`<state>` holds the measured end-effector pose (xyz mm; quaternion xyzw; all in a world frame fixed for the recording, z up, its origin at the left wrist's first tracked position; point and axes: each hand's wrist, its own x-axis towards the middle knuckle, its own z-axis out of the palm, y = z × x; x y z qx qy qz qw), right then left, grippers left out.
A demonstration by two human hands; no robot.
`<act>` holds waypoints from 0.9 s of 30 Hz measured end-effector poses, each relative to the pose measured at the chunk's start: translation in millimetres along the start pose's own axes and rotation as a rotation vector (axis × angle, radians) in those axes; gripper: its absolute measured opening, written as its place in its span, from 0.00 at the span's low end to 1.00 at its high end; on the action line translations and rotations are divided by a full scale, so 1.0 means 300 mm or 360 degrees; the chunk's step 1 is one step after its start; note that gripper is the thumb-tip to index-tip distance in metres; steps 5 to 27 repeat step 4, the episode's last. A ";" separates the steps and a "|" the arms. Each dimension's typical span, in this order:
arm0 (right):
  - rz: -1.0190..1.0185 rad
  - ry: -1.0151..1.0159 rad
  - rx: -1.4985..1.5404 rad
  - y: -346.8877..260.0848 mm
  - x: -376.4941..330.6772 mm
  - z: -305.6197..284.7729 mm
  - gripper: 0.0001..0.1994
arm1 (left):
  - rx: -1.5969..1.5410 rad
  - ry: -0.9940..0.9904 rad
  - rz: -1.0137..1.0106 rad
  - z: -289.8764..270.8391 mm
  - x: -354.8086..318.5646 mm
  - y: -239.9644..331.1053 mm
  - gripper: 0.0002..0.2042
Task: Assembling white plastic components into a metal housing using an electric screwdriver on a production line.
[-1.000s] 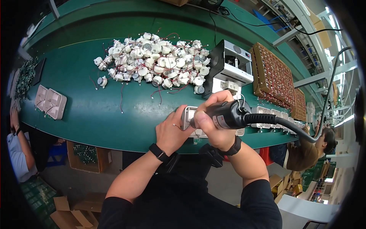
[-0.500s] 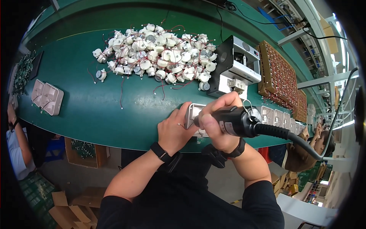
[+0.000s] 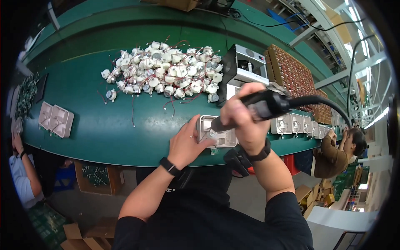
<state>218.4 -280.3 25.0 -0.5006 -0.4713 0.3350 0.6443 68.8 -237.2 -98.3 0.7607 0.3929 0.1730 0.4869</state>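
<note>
A shallow white plastic housing (image 3: 227,142) lies on the green bench at its near edge, open side up. My left hand (image 3: 183,143) grips its left end, with the thumb reaching over the near rim. Inside, close to the thumb, is a small round part (image 3: 213,133). My right hand (image 3: 249,125) is wrapped round a black corded electric screwdriver (image 3: 264,105), held tilted with its nose over the left half of the housing. Whether its bit touches anything is hidden. A small green circuit board (image 3: 214,151) shows at the housing's near side.
Beyond my hands lies a heap of white round parts with red wires (image 3: 166,71). A black-and-silver machine (image 3: 246,66) and a box of small parts (image 3: 291,68) stand right of it. More housings line the right (image 3: 283,123) and left (image 3: 56,120). People sit on both sides.
My right hand and the screwdriver have moved up and away from me, uncovering more of the housing. My left hand still holds the housing's left end. The view has shifted slightly.
</note>
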 end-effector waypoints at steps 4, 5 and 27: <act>-0.0168 0.0188 0.0195 -0.109 -0.062 -0.032 0.17 | 0.0080 0.0108 0.0332 -0.105 -0.107 0.027 0.43; -0.0168 0.0188 0.0195 -0.109 -0.062 -0.032 0.17 | 0.0080 0.0108 0.0332 -0.105 -0.107 0.027 0.43; -0.0168 0.0188 0.0195 -0.109 -0.062 -0.032 0.17 | 0.0080 0.0108 0.0332 -0.105 -0.107 0.027 0.43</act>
